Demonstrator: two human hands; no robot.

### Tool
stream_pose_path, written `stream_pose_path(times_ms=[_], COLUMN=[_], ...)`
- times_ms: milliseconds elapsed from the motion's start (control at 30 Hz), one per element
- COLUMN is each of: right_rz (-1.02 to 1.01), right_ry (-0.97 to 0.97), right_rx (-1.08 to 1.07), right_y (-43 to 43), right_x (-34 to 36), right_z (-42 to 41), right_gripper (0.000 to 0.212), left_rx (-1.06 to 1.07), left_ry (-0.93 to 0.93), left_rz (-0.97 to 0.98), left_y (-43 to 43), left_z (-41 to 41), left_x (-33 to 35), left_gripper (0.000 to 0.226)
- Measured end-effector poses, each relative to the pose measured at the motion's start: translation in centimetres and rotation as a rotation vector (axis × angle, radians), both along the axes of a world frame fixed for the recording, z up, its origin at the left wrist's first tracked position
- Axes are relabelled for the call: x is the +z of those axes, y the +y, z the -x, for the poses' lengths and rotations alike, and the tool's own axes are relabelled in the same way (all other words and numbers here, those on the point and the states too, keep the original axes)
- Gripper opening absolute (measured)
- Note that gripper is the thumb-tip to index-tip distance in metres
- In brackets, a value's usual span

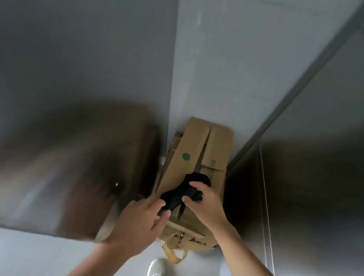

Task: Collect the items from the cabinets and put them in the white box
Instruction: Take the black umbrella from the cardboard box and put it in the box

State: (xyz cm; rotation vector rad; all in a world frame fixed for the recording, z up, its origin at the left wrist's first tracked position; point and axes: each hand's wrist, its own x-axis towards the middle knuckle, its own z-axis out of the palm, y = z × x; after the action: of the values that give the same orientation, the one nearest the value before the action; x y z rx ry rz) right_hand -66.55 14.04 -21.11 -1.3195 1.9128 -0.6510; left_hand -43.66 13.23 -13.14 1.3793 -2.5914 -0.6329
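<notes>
The job looks only just begun. Both hands hold a soft, floppy black cloth (194, 182) over a brown cardboard box (193, 143) with stiff, flat flaps, low in the cabinet (208, 61). The right hand (206, 205) has its grip curled round the cloth. The left hand (141, 220) pinches the near end. The white box is not in sight, so the carrying is still to do.

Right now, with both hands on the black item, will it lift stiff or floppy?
Probably floppy: the black item sags and bunches between the left hand and right hand. Likely light, since fingertips alone pinch it. Unlikely to roll on the cardboard box.
</notes>
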Motion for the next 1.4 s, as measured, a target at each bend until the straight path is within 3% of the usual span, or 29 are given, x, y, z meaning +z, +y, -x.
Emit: stream_pose_path(times_ms=[333,633,833,967,1067,1167,1300,1400], right_rz=[-0.075,-0.042,-0.059,-0.053,-0.035,0.012,0.079,0.129], right_ry=[0.480,0.634,0.566,0.235,0.005,-0.181,-0.383,-0.440], right_rx=[0.770,0.779,0.513,0.131,-0.137,-0.385,-0.566,-0.599], right_y=[-7.9,-8.4,-5.5,-1.7,1.5,4.1,6.7,8.0], right_x=[-9.6,-11.2,-7.5,-4.0,-1.0,1.6,3.6,4.9], right_z=[2.1,3.2,4.1,4.5,4.2,3.5,2.8,2.4], right_gripper=[0.083,0.070,0.059,0.046,0.035,0.041,0.045,0.044], left_rx=[0.050,0.051,-0.011,-0.008,-0.019,-0.049,-0.090,-0.111], left_ry=[-0.025,0.002,0.008,0.032,0.060,0.080,0.121,0.122], left_rz=[-0.034,-0.107,-0.048,-0.059,-0.021,-0.021,-0.051,-0.029], left_y=[0.2,0.2,-0.1,-1.3,-2.0,-1.9,-1.2,-0.2], left_z=[-0.8,-0.2,1.5,2.6,3.4,4.7,6.5,7.2], left_x=[-4.7,-5.2,-3.5,-1.7,-0.4,0.5,0.8,0.9], left_gripper=[0.039,0.044,0.041,0.047,0.038,0.036,0.049,0.045])
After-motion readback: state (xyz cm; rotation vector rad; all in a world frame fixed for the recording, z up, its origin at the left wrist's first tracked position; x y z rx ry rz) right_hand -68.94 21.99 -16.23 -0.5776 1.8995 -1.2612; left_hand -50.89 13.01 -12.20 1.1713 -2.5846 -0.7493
